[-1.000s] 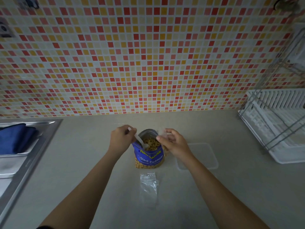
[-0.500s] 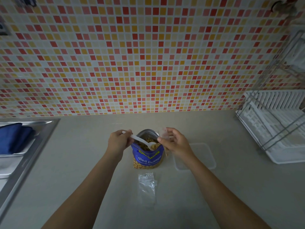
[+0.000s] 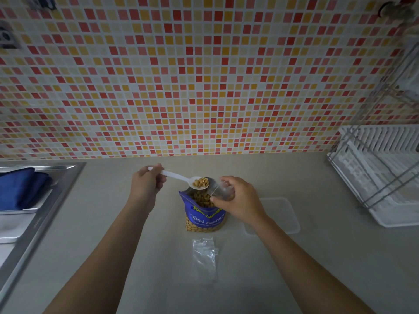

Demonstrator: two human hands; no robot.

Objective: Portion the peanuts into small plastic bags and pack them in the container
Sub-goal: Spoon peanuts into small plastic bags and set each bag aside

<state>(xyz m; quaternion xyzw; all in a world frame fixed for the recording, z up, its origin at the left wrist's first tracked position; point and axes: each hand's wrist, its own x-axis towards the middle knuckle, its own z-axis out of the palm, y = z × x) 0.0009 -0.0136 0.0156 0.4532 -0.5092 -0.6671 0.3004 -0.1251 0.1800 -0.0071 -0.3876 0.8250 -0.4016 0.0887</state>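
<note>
We see a dim, muted scene. The tiled wall (image 3: 204,75) is the brightest part, and the tabletop (image 3: 158,279) looks grey and flat. Shadows are soft and faint, with no hard edges. There is no strong glare, only a weak sheen on the steel sink rim (image 3: 59,196) and on the loose clear bag (image 3: 204,257). The wide lens bends the tile rows into curves towards the edges. The dish rack (image 3: 374,177) at right looks smeared and soft, while the print on the peanut bag (image 3: 205,219) reads fairly sharp.

Left hand (image 3: 146,185) and right hand (image 3: 240,198), both in pinching grips.
</note>
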